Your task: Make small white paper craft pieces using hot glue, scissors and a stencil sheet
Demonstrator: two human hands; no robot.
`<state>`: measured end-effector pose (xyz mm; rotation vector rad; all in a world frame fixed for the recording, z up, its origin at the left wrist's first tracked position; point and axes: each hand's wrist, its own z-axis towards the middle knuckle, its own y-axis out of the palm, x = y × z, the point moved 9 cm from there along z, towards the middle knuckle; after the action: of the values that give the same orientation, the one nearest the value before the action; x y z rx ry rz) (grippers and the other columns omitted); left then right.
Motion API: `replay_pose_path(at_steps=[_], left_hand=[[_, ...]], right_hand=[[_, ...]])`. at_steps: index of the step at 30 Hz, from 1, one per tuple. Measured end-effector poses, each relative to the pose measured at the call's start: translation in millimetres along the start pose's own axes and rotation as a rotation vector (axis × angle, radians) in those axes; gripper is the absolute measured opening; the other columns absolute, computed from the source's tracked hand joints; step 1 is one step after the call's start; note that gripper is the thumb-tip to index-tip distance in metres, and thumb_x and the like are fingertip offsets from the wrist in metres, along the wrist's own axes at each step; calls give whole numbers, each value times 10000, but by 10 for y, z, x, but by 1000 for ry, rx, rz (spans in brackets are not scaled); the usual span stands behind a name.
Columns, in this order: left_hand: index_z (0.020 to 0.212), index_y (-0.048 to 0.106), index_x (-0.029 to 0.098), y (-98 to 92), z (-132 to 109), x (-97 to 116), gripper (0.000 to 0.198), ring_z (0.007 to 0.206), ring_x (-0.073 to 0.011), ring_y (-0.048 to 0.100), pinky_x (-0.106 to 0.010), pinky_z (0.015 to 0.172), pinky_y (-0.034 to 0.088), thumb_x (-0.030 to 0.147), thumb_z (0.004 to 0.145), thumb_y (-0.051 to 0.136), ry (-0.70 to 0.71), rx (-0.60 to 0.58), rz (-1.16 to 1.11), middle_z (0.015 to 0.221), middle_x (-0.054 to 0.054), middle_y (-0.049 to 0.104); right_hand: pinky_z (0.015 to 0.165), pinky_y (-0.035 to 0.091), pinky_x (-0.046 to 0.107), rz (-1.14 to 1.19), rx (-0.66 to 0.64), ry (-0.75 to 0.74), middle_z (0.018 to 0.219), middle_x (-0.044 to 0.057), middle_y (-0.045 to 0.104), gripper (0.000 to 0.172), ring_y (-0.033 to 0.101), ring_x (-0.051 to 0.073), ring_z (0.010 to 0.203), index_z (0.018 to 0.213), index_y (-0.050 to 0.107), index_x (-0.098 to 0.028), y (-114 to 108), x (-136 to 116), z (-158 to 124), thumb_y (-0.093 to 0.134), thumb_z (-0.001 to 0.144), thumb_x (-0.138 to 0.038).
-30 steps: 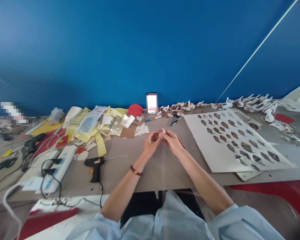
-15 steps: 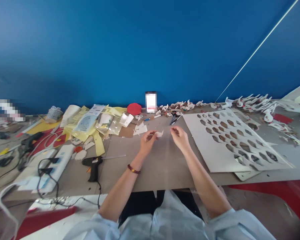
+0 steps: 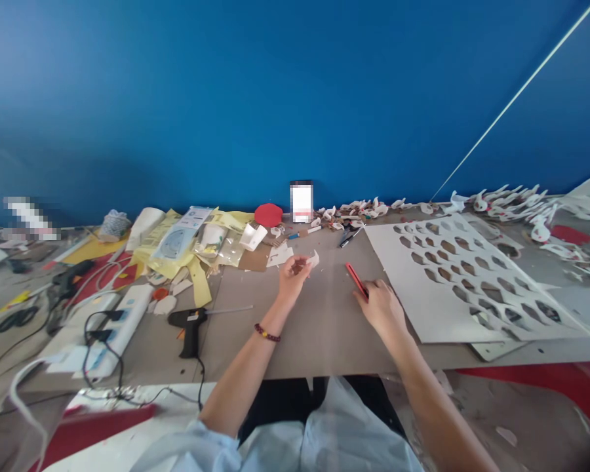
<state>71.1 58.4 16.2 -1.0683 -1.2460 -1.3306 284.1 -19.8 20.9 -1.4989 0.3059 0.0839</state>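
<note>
My left hand (image 3: 294,276) is closed on a small white cutout piece (image 3: 314,258), which sticks out past the fingertips toward the right. A bracelet of dark beads circles that wrist. Over the grey table (image 3: 255,341), my right hand (image 3: 382,307) has its fingers around a slim red tool (image 3: 356,280) that points up and to the left. The tool's exact kind cannot be made out. To the right of my right hand lies a white board (image 3: 413,301) with many cut holes.
A black glue gun (image 3: 191,322) and a white power strip (image 3: 122,328) lie at the left. Yellow packets (image 3: 167,265) and a red disc (image 3: 268,214) sit behind them. White cutouts (image 3: 373,208) line the blue wall.
My right hand has moved right and down and now holds the red tool. My left hand still holds the white piece, which has turned a little. The view has shifted slightly.
</note>
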Motion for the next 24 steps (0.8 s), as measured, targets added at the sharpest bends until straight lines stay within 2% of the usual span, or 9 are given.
replay_pose_path(at_steps=[3, 5, 7, 9, 13, 17, 20, 24], left_hand=[[795, 595, 176, -12, 8, -22, 244, 486, -79, 501, -212, 435, 381, 317, 653, 734, -21, 20, -23, 645, 15, 578], [784, 589, 178, -8, 8, -26, 248, 494, -86, 505, -216, 436, 388, 307, 641, 745, -25, 19, -40, 630, 16, 572], [783, 585, 178, 4, 7, -21, 262, 512, -90, 519, -215, 451, 408, 312, 633, 752, -18, 8, -56, 627, 16, 573], [780, 577, 178, 15, 6, -22, 285, 524, -88, 532, -210, 466, 422, 334, 623, 755, -14, -4, -64, 642, 17, 580], [798, 563, 177, 17, -1, -40, 328, 543, -76, 548, -193, 481, 418, 369, 613, 753, -29, -5, -78, 709, 15, 593], [812, 544, 173, 9, -4, -47, 342, 561, -76, 571, -187, 495, 402, 356, 612, 753, -57, 3, -94, 722, 16, 599], [804, 536, 171, -7, 4, -52, 344, 564, -86, 588, -195, 506, 403, 336, 601, 759, -72, 18, -112, 699, 21, 602], [811, 556, 167, -8, 14, -79, 346, 570, -108, 604, -219, 509, 420, 352, 600, 758, -90, 23, -111, 729, 2, 631]], right_hand=[[680, 403, 326, 58, 48, 11, 898, 139, 605, 256, 584, 247, 843, 932, 660, -147, 19, 65, -41, 417, 877, -205], [677, 409, 328, 158, 72, 26, 896, 128, 623, 232, 594, 235, 805, 921, 651, -154, 22, 117, -34, 436, 854, -208], [669, 417, 325, 326, 77, 43, 889, 98, 647, 195, 604, 214, 758, 924, 626, -176, 28, 157, -5, 474, 825, -248], [632, 420, 313, 563, 24, 56, 841, 58, 661, 191, 598, 185, 672, 942, 582, -200, 66, 152, 38, 502, 805, -306], [572, 404, 279, 1065, -162, 28, 718, -7, 620, 290, 589, 159, 615, 945, 500, -209, 95, -78, 148, 589, 752, -406], [607, 419, 275, 1394, -301, -17, 738, -25, 614, 342, 567, 127, 619, 937, 490, -213, 29, -373, 316, 668, 707, -393], [598, 406, 248, 1561, -343, -74, 859, 4, 643, 333, 535, 103, 652, 958, 529, -210, 31, -519, 445, 682, 707, -366], [562, 371, 230, 1597, -331, -55, 791, 1, 620, 369, 497, 90, 622, 1006, 595, -187, 194, -534, 499, 667, 716, -404]])
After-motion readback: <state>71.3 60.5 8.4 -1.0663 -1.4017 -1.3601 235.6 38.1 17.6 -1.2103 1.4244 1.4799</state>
